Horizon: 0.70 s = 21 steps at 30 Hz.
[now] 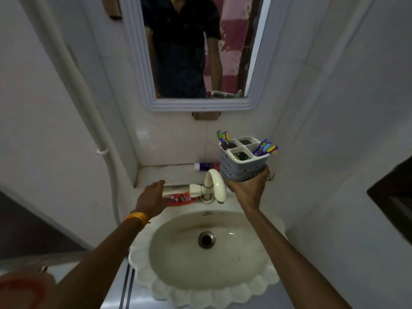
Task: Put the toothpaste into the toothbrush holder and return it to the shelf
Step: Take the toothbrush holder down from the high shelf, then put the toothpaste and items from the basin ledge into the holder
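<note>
My right hand [248, 190] grips a grey perforated toothbrush holder [243, 166] from below, held up above the sink's right side. The holder has four compartments and several purple and green toothbrushes [264, 148] stick out of it. A red and white toothpaste tube [181, 194] lies flat between the shelf edge and the sink rim, left of the tap. My left hand [153, 194] hovers over the tube's left end, fingers apart, covering part of it. Whether it touches the tube I cannot tell.
A white curved tap [216, 184] stands behind the sink [142, 262]. A second tube with a white cap [205, 166] lies on the tiled shelf [165, 172] behind it. A mirror [191, 52] hangs above. A white pipe [89, 103] runs down the left wall.
</note>
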Tool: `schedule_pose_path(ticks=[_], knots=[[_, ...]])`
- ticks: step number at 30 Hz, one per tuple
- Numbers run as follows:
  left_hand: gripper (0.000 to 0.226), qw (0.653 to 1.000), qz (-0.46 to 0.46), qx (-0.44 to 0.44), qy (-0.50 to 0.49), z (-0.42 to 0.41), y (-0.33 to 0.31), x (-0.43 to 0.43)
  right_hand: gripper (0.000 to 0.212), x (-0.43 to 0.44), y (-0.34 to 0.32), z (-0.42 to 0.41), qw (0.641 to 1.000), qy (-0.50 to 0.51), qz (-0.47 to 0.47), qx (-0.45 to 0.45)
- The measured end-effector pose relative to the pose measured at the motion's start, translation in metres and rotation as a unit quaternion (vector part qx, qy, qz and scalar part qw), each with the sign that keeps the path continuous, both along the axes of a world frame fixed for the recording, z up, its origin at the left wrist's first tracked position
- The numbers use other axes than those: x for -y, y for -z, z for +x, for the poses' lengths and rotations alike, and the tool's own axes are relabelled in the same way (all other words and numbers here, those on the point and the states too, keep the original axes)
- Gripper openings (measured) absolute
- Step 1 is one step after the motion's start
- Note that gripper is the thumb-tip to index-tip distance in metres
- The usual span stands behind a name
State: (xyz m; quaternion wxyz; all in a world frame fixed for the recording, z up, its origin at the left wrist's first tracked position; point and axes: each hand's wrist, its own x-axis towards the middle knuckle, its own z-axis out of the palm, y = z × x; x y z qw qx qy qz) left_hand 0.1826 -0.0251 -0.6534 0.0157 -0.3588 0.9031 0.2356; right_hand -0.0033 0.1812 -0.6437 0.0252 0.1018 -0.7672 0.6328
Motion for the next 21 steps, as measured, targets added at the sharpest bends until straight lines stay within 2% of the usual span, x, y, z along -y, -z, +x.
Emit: schedule_pose_path(ticks=[6, 10, 15, 21], knots=[[0.064, 0.998, -0.024, 0.061, 0.017, -0.007, 0.044, 0.021, 0.125, 0.002, 0.07, -0.007, 0.998, 0.009, 0.022, 0.059], [0.066, 0.99, -0.067, 0.122, 0.033, -0.007, 0.066, 0.031, 0.125, 0.009, 0.093, -0.011, 0.999, 0.009, 0.016, 0.038], [0.051, 0.984, -0.141, 0.098, 0.047, -0.015, 0.083, 0.037, 0.12, 0.01, 0.109, -0.002, 0.999, 0.015, 0.011, 0.028], [0.046, 0.984, -0.15, 0.075, 0.062, -0.018, 0.082, 0.038, 0.125, 0.005, 0.119, 0.001, 0.999, 0.001, -0.007, 0.05]])
